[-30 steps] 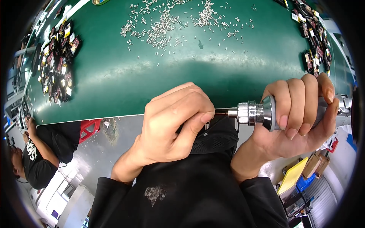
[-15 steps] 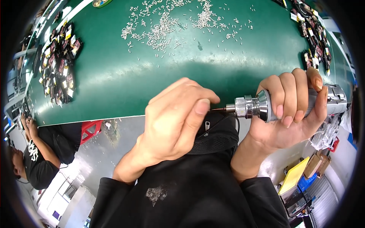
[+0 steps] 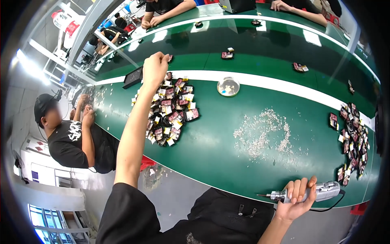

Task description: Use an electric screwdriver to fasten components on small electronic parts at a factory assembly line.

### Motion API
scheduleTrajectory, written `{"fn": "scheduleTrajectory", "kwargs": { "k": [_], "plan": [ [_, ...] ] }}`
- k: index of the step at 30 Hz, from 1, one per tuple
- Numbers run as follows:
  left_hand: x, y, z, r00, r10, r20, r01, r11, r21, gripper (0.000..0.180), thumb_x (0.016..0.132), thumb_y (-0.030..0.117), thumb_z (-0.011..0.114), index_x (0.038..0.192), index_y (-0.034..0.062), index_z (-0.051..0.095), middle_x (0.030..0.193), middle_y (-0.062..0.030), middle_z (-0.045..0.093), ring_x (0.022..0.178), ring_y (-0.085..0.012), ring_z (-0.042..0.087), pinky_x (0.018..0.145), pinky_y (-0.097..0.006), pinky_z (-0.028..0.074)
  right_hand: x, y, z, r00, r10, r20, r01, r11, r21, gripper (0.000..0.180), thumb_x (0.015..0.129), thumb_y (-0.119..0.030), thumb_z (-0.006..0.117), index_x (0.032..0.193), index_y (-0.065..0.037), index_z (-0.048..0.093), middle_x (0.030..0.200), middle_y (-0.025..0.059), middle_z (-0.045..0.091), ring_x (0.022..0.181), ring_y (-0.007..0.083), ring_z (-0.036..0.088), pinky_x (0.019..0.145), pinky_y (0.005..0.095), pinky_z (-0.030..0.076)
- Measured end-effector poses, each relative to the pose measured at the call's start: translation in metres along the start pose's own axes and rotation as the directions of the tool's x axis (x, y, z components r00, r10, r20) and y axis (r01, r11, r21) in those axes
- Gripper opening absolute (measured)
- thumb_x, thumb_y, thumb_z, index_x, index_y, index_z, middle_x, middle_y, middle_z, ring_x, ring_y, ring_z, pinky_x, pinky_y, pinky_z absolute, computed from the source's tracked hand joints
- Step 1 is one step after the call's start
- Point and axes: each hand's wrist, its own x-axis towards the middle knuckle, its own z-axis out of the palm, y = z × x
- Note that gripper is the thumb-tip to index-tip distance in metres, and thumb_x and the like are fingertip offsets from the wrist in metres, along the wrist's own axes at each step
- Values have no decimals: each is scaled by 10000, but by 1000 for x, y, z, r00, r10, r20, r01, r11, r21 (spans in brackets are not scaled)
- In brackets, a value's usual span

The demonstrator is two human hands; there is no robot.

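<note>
My right hand is wrapped round a silver-grey electric screwdriver, held at the near table edge with its thin bit pointing left and a black cord trailing from its rear. My left arm stretches far forward over a pile of black modules with pink boards and white tags. Beyond that pile, my left hand has its fingers bent and drawn together. A small dark reddish piece shows right by the fingertips; whether they grip it is hidden.
Loose small silver pins lie scattered on the green table. Behind them is a round dish. More modules are heaped at right. A black tray sits by my left hand. Single modules lie on the dark-green strip beyond. A co-worker sits at left.
My left hand has left the screwdriver's bit and reached far forward past the left pile. My right hand, still holding the screwdriver, appears lower right. The view has tilted up, showing more of the table.
</note>
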Motion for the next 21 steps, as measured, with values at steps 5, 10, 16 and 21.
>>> {"fn": "scheduleTrajectory", "kwargs": {
  "k": [5, 10, 16, 21],
  "plan": [
    [67, -111, 53, 940, 25, 340, -100, 973, 206, 528, 688, 166, 723, 1170, 32, 557, 1144, -199, 587, 1090, -338, 548, 935, -381, 432, 6, 3, -1, 999, 19, 37, -19, 1000, -6, 105, 939, -147, 438, 883, -61, 414, 511, -2, 349, 387, 91, 333, 442, 259, 362],
    [82, -124, 88, 887, 67, 456, -77, 997, 3, 544, 681, 79, 719, 1197, 41, 551, 1195, -186, 564, 1126, -337, 523, 965, -388, 416, 10, 6, -2, 1000, 15, 26, -14, 999, -40, 119, 939, -145, 441, 875, -59, 391, 508, -4, 320, 390, 88, 326, 426, 250, 354],
    [69, -87, 68, 922, 95, 376, -80, 995, -54, 327, 729, 43, 690, 1045, -21, 638, 942, -181, 672, 857, -271, 662, 764, -350, 506, 4, 0, -5, 1000, 23, 5, -23, 999, -33, 117, 935, -146, 443, 877, -59, 390, 517, 0, 330, 396, 96, 344, 430, 256, 364],
    [-4, 73, 13, 832, 469, 298, -366, 866, -341, 369, 743, 61, 690, 1097, -4, 609, 967, -146, 639, 771, -249, 610, 745, -326, 496, 1, -6, 0, 1000, 24, 4, -24, 997, -80, 108, 924, -159, 450, 867, -78, 407, 523, -8, 362, 404, 86, 344, 457, 257, 369]
  ]
}}
